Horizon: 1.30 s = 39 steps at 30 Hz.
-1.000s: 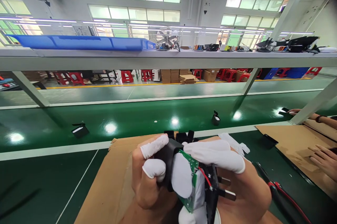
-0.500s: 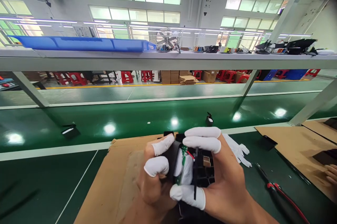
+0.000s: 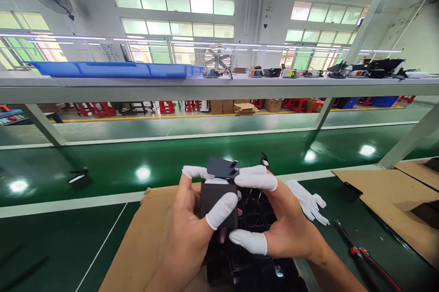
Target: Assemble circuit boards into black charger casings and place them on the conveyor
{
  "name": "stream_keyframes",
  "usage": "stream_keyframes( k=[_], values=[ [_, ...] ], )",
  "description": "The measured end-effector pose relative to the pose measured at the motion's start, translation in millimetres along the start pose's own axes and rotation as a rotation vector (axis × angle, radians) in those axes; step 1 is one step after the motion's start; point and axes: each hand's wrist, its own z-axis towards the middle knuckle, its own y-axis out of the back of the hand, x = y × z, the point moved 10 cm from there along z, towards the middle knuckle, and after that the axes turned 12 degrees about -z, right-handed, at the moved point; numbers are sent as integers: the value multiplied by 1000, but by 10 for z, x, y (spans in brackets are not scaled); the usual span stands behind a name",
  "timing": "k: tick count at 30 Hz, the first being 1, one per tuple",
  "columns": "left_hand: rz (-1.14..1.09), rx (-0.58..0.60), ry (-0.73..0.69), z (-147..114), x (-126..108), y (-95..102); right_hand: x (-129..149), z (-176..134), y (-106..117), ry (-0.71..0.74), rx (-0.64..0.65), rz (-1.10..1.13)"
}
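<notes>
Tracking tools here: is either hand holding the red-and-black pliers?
No, the pliers lie on the green surface, apart from the left hand and right hand.

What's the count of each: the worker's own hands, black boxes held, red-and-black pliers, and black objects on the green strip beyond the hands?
Hands: 2 (left hand, right hand)
Black box: 1
Pliers: 1
Black objects on the green strip: 2 (left object, right object)
Total: 6
</notes>
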Motion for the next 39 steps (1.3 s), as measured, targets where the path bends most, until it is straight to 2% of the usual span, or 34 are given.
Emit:
stream_keyframes(
  k=[3, 6, 8, 12, 16, 20, 22, 28, 32, 34, 36, 38, 39],
  values=[
    [-32, 75, 51, 8, 16, -36, -7, 17, 19, 3, -33, -7],
    [-41, 179, 3, 25, -132, -91, -211, 2, 56, -154, -66, 128],
    [-51, 204, -12, 58, -201, -82, -333, -15, 83, -240, -96, 243],
    [-42, 105, -21, 167, -174, 17, -441, -17, 101, -322, -123, 337],
    [-130, 29, -8, 166, -18, -42, -487, -12, 134, -375, -153, 305],
    [-237, 18, 78, 36, 190, -235, -512, -4, 213, -385, -210, 268],
    [-268, 1, 78, -27, 241, -283, -511, 5, 251, -378, -233, 246],
    [-245, -21, 64, -99, 332, -281, -446, 44, 288, -355, -217, 162],
    [-273, -34, 69, -148, 313, -294, -357, 47, 353, -330, -238, 90],
    [-307, -29, 82, -216, 269, -304, -283, 47, 344, -311, -212, 64],
    [-323, -35, 107, -339, 227, -256, -188, 52, 247, -290, -114, 71],
    [-313, -65, 140, -531, 232, -104, -60, 43, 78, -253, 37, 83],
    [-295, -109, 145, -653, 258, 39, 14, 29, -6, -227, 111, 74]
  ],
)
